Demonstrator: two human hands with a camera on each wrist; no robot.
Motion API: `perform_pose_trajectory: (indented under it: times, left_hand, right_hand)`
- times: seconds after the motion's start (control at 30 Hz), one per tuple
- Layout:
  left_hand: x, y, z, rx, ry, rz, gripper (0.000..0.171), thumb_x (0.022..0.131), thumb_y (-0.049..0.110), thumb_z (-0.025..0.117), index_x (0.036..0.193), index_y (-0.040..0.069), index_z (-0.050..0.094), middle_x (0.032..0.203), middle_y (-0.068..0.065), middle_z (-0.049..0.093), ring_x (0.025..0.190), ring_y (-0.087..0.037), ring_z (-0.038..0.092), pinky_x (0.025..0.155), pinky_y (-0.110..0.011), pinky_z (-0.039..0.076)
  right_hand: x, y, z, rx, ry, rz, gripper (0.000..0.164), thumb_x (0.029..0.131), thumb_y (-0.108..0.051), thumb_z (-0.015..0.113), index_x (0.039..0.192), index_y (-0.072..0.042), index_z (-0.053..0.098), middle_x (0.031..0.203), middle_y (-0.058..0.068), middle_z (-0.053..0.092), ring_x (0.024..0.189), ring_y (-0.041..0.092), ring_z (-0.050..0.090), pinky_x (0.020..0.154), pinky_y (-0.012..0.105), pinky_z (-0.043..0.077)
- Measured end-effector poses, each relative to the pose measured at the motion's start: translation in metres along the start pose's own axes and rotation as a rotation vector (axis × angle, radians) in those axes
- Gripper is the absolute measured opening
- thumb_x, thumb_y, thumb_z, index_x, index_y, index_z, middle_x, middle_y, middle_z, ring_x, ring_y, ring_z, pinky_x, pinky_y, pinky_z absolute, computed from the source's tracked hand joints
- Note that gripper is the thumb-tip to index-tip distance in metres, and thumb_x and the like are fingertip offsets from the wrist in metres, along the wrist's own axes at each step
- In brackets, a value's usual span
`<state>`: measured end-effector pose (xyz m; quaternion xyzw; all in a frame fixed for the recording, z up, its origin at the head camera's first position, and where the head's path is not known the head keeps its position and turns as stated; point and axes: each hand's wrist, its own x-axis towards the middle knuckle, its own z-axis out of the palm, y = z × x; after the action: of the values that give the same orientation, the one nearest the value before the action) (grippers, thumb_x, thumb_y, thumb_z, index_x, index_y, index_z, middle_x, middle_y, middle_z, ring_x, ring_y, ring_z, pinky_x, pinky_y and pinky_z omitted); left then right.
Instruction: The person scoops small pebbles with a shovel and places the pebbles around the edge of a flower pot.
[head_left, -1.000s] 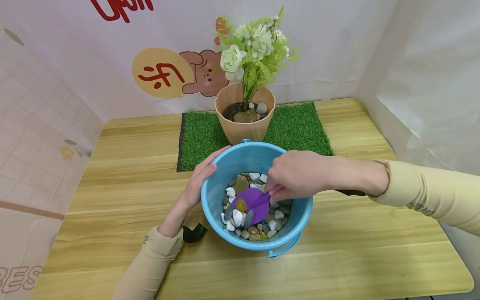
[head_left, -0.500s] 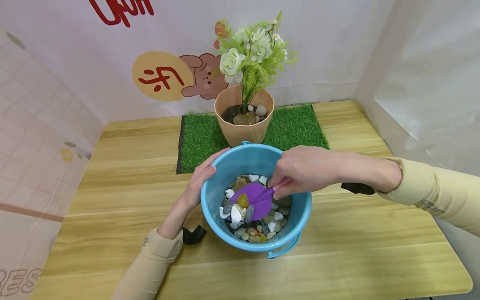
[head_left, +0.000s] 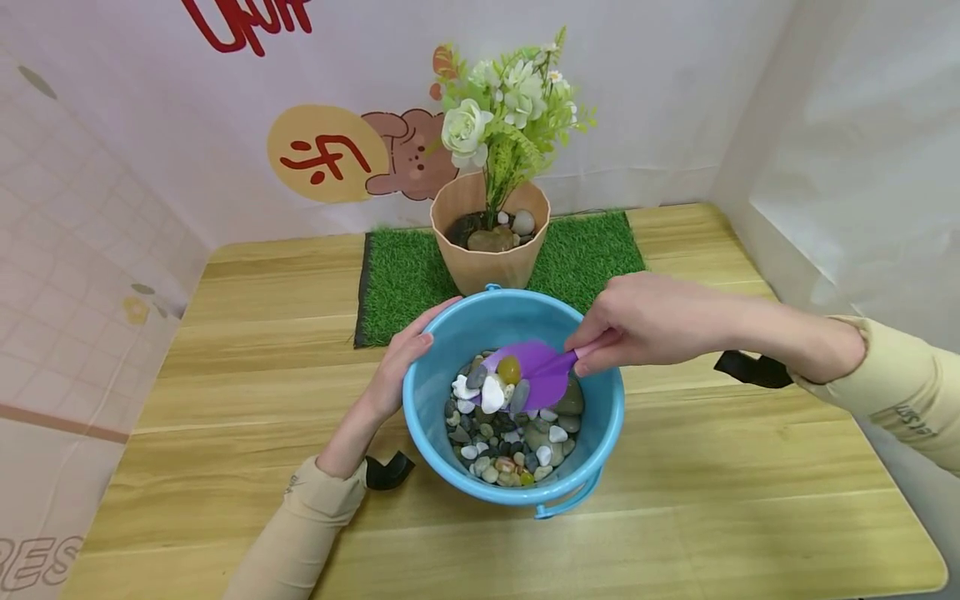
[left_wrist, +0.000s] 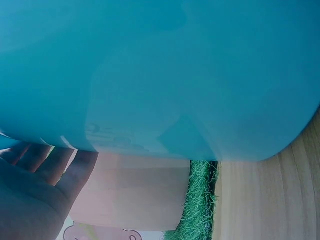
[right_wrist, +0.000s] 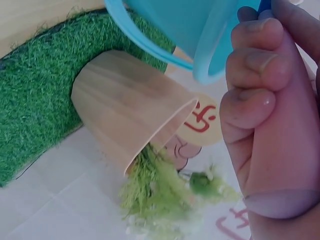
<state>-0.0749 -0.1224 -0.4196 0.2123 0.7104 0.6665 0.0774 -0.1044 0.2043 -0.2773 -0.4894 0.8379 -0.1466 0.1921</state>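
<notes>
In the head view, my right hand [head_left: 645, 321] grips the pink handle [right_wrist: 290, 125] of a purple shovel [head_left: 546, 387]. Its blade carries several stones, among them a yellow pebble [head_left: 509, 369] and a white stone [head_left: 492, 395]. Under the raised blade, more pebbles [head_left: 498, 454] cover the bottom of a light blue bucket [head_left: 611, 429]. My left hand [head_left: 397, 362] rests against the bucket's left side, thumb at the rim. Seen from the left wrist, the fingers [left_wrist: 75, 175] lie fairly straight against the outer wall.
Behind the bucket, a peach flowerpot [head_left: 491, 267] with white flowers [head_left: 517, 100] and stones stands on a green artificial turf mat [head_left: 592, 254]. The bucket's handle [head_left: 570, 500] hangs at its front. A wooden table [head_left: 285, 317] lies underneath, with a printed cloth [head_left: 637, 108] behind.
My right hand has moved up and right, lifting the shovel with its stones away from the pebbles at the bucket's bottom. The left hand has stayed at the rim.
</notes>
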Motion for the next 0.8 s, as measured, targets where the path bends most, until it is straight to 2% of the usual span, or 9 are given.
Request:
perform_pose_trajectory:
  times: [0.13,0.33,0.63,0.8]
  left_hand:
    - [0.000,0.000,0.000,0.015,-0.001,0.004,0.067,0.102,0.027,0.033,0.162,0.000,0.034,0.160,-0.031,0.045,0.141,-0.049,0.052,0.108,-0.061,0.051]
    - [-0.001,0.002,0.001,0.010,0.000,-0.010,0.068,0.101,0.028,0.033,0.163,0.000,0.034,0.161,-0.031,0.043,0.143,-0.052,0.049,0.108,-0.068,0.050]
    - [-0.001,0.001,0.000,-0.008,-0.005,-0.006,0.068,0.101,0.027,0.032,0.163,0.001,0.033,0.162,-0.029,0.043,0.143,-0.046,0.050,0.111,-0.061,0.049]
    - [-0.001,0.000,0.000,-0.016,-0.009,0.000,0.067,0.101,0.027,0.032,0.163,0.001,0.034,0.161,-0.030,0.044,0.142,-0.046,0.051,0.111,-0.059,0.049]
  right_hand:
    - [-0.004,0.006,-0.008,0.035,0.005,0.028,0.022,0.100,-0.038,0.070,0.116,-0.029,0.082,0.085,-0.020,0.078,0.060,-0.008,0.047,0.053,0.017,0.039]
    - [-0.007,0.019,-0.022,0.051,0.031,0.110,0.021,0.100,-0.038,0.071,0.116,-0.029,0.082,0.075,-0.020,0.072,0.055,-0.005,0.046,0.052,0.017,0.037]
    - [-0.004,0.043,-0.040,-0.013,0.091,0.266,0.021,0.099,-0.034,0.073,0.116,-0.026,0.083,0.061,-0.012,0.058,0.051,0.000,0.033,0.050,0.020,0.027]
    - [0.002,0.059,-0.050,0.004,0.102,0.362,0.022,0.100,-0.033,0.071,0.115,-0.021,0.083,0.061,-0.007,0.055,0.053,0.004,0.036,0.052,0.022,0.030]
